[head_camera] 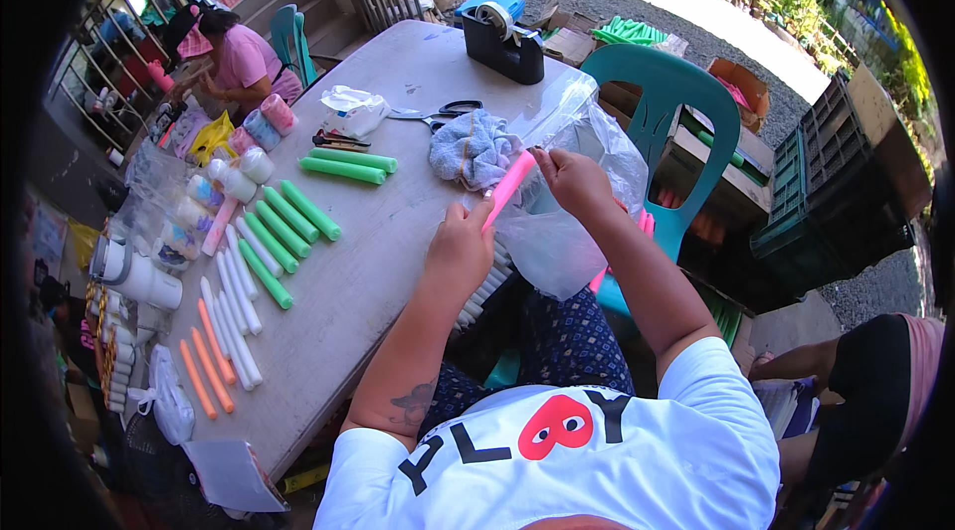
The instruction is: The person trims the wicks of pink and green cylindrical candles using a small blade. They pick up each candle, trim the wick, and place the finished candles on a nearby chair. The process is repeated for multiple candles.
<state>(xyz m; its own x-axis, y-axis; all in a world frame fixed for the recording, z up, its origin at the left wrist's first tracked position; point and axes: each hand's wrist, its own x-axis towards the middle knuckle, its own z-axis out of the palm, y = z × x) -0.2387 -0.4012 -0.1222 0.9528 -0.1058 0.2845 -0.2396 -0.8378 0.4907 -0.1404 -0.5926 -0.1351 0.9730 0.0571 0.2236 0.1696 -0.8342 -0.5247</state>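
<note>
A pink candle (510, 187) slants up above the table's near right edge. My left hand (461, 246) is closed around its lower end. The thumb and fingers of my right hand (573, 181) are pinched at its upper end, where a small dark detail shows; I cannot tell what that is. Just beyond the candle lies a crumpled blue-grey cloth (471, 150). A clear plastic bag (563, 243) hangs over the table edge below my right hand. Grey-white sticks (485, 287) show near my lap, partly hidden by my left arm and the bag.
Green candles (287, 223), white candles (237, 306) and orange candles (213, 355) lie in rows on the table (351, 284). Scissors (440, 112) and a tape dispenser (503, 45) are farther back. A teal chair (671, 82) stands right; a person (250, 56) sits at left.
</note>
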